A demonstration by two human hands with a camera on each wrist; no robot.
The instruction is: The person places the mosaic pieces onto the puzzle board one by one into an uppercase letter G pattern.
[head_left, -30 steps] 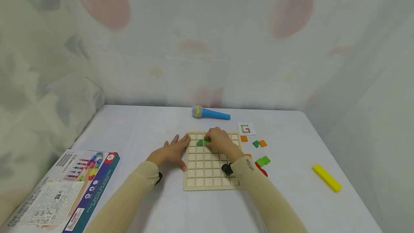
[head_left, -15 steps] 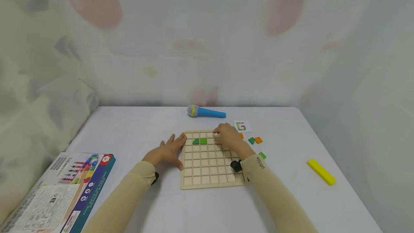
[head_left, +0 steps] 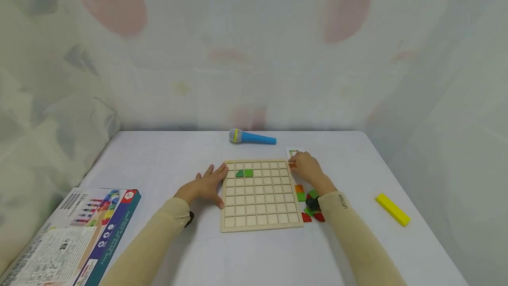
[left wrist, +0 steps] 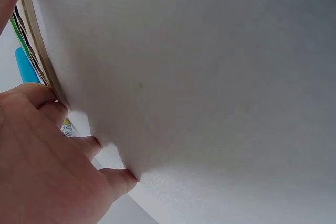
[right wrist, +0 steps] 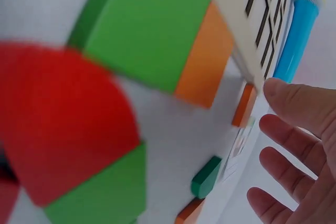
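Off the grid board (head_left: 259, 197) now, my right hand (head_left: 307, 169) hovers relaxed, empty, over orange tile (right wrist: 244, 105); left hand (head_left: 206, 185) presses flat on the surface (head_left: 158, 162).

A small dark word, too blurred to read, runs along the right sleeve cuff (head_left: 340, 201); the print on the box (head_left: 75, 233) at eight o'clock is illegible too

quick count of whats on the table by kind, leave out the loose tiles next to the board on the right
board: 1
green pieces on the board: 2
toy microphone: 1
box: 1
yellow block: 1
card: 1, partly hidden by the hand
Total: 7
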